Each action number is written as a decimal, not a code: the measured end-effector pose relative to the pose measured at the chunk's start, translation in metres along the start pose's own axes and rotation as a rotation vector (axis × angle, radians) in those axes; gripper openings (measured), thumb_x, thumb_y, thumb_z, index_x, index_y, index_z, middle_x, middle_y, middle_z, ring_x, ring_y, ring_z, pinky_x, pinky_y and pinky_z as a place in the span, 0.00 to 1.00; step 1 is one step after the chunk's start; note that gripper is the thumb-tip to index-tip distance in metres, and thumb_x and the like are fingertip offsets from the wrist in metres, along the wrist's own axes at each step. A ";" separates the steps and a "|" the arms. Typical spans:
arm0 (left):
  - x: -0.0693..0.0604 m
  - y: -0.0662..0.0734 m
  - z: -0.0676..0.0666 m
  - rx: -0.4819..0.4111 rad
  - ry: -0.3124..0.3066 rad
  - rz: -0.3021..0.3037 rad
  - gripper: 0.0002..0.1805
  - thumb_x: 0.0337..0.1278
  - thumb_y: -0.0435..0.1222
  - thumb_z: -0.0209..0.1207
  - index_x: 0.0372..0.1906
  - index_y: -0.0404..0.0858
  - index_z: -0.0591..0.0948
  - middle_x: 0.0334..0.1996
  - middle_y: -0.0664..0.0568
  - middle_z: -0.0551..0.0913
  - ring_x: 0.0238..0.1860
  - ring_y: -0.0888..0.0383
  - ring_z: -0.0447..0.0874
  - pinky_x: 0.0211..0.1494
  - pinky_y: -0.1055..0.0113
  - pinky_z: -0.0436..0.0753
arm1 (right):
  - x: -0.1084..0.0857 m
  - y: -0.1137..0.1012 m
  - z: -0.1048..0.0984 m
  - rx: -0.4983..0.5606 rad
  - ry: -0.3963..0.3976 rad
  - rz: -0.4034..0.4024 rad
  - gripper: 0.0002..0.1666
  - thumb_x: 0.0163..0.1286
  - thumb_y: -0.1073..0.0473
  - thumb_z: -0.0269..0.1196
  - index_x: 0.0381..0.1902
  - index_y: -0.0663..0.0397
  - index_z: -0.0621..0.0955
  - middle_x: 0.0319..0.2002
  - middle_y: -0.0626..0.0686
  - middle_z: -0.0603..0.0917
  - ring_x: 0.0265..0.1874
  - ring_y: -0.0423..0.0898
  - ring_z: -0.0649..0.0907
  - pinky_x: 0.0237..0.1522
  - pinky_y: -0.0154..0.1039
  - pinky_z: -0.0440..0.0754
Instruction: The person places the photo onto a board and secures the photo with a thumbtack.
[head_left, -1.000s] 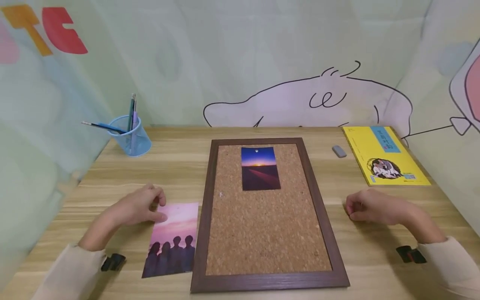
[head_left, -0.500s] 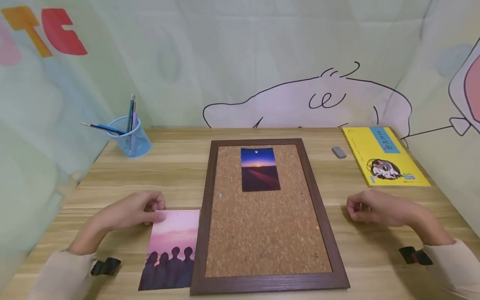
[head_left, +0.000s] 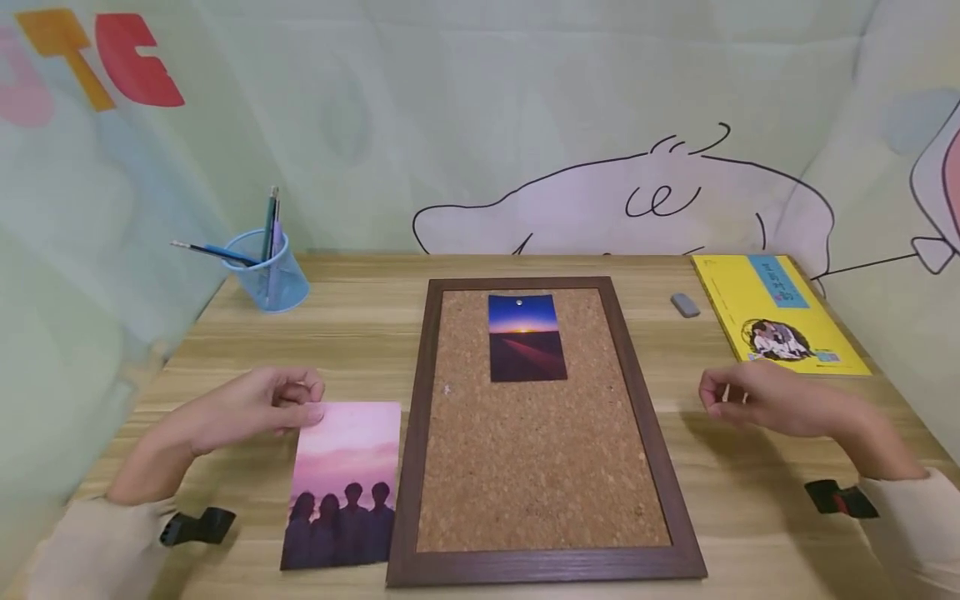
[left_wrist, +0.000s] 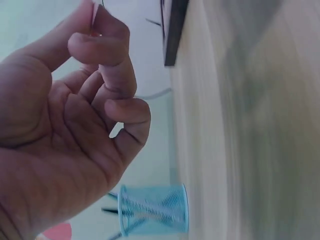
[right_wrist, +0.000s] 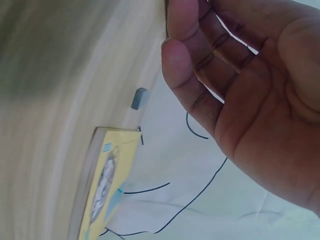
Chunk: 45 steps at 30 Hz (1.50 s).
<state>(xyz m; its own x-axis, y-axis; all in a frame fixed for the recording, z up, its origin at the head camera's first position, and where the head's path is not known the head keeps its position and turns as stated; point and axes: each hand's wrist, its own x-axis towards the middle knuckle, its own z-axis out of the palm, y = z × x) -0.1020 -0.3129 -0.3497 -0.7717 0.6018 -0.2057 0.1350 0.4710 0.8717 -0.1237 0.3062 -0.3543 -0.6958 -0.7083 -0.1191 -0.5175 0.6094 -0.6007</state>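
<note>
My left hand [head_left: 247, 408] pinches the upper left corner of a pink sunset photo [head_left: 348, 458] between thumb and fingers. In the left wrist view the left hand [left_wrist: 75, 110] has its other fingers loosely bent. The photo lies left of a brown-framed cork board [head_left: 547, 467], on which a dark sunset photo [head_left: 527, 350] is fastened by a small pin at its top. Right of the board, my right hand [head_left: 787, 404] hangs over the table with loosely curled fingers and no visible object. The right hand's [right_wrist: 250, 80] thumb and index tip are cut off in its wrist view.
A blue mesh cup [head_left: 277, 283] with pens stands at the back left of the wooden table [head_left: 360, 333]. At the back right lie a grey eraser [head_left: 685, 305] and a yellow book [head_left: 735, 292]. A patterned curtain [head_left: 450, 108] hangs behind.
The left hand has gone from touching the pink photo's corner to pinching it; the photo's top edge looks slightly raised. My right hand has shifted slightly away from me.
</note>
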 end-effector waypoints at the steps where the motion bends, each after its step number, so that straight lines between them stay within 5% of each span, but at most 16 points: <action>1: 0.003 0.002 0.002 -0.012 -0.001 0.005 0.09 0.71 0.32 0.58 0.40 0.30 0.71 0.25 0.54 0.73 0.23 0.62 0.70 0.24 0.62 0.74 | 0.002 -0.001 -0.001 0.000 -0.001 0.001 0.11 0.69 0.69 0.63 0.33 0.46 0.76 0.26 0.37 0.73 0.25 0.33 0.74 0.25 0.32 0.74; 15: 0.057 0.037 0.021 -0.061 -0.038 0.088 0.10 0.70 0.32 0.59 0.40 0.31 0.70 0.23 0.52 0.71 0.23 0.59 0.69 0.27 0.63 0.72 | 0.034 -0.026 -0.012 0.007 0.000 0.086 0.06 0.71 0.67 0.63 0.36 0.52 0.77 0.29 0.46 0.76 0.28 0.38 0.78 0.30 0.34 0.78; 20: 0.079 0.048 0.034 -0.095 -0.018 0.045 0.10 0.69 0.34 0.60 0.41 0.31 0.72 0.25 0.49 0.74 0.24 0.59 0.71 0.28 0.67 0.74 | 0.055 -0.038 -0.011 0.019 0.007 0.038 0.04 0.73 0.65 0.62 0.37 0.52 0.77 0.29 0.48 0.77 0.29 0.40 0.78 0.30 0.34 0.78; 36: 0.132 0.067 0.073 -0.212 -0.150 0.045 0.07 0.70 0.30 0.57 0.42 0.31 0.72 0.27 0.47 0.78 0.25 0.57 0.81 0.34 0.59 0.85 | 0.113 -0.063 -0.009 0.019 -0.002 -0.043 0.02 0.75 0.64 0.60 0.39 0.55 0.79 0.29 0.48 0.77 0.26 0.42 0.75 0.28 0.35 0.75; 45: 0.156 0.071 0.081 -0.188 -0.122 0.048 0.06 0.69 0.28 0.58 0.43 0.30 0.73 0.27 0.47 0.79 0.24 0.57 0.80 0.32 0.58 0.85 | 0.139 -0.076 -0.009 0.022 -0.018 -0.096 0.02 0.75 0.64 0.60 0.40 0.56 0.80 0.29 0.49 0.78 0.26 0.42 0.76 0.27 0.36 0.76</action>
<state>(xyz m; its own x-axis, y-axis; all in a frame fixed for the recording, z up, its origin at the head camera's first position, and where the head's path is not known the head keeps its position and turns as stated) -0.1619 -0.1335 -0.3564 -0.6849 0.6994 -0.2044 0.0425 0.3183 0.9470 -0.1855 0.1645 -0.3183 -0.6340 -0.7697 -0.0744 -0.5701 0.5303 -0.6275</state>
